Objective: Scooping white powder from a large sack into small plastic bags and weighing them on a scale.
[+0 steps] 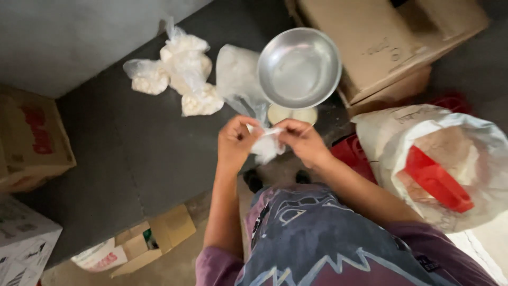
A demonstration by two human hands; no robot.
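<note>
Hands, two, bare, meeting at frame centre over a small clear plastic bag (266, 147): left hand (236, 142) with fingers curled shut on the bag's left side, right hand (301, 140) pinching its upper edge between thumb and fingertips, both closed on the film. Bag crumpled, whitish, held in the air above the dark floor (121, 159), just below a round metal bowl (299, 67) that sits raised on a pale base (likely a scale, mostly hidden). Filled bag (236, 74) of white material leaning against the bowl's left rim. Three further tied bags of white lumps (177, 71) grouped on the floor, well apart to the upper left. Large white sack (402, 132) at right, mouth open, holding pale powder and a red scoop (436, 180). Cardboard boxes (381, 42) behind the bowl; another cardboard box (32, 140) at far left; opened carton (151, 241) lower left. Patterned shirt and purple sleeves of the person fill the lower frame
</note>
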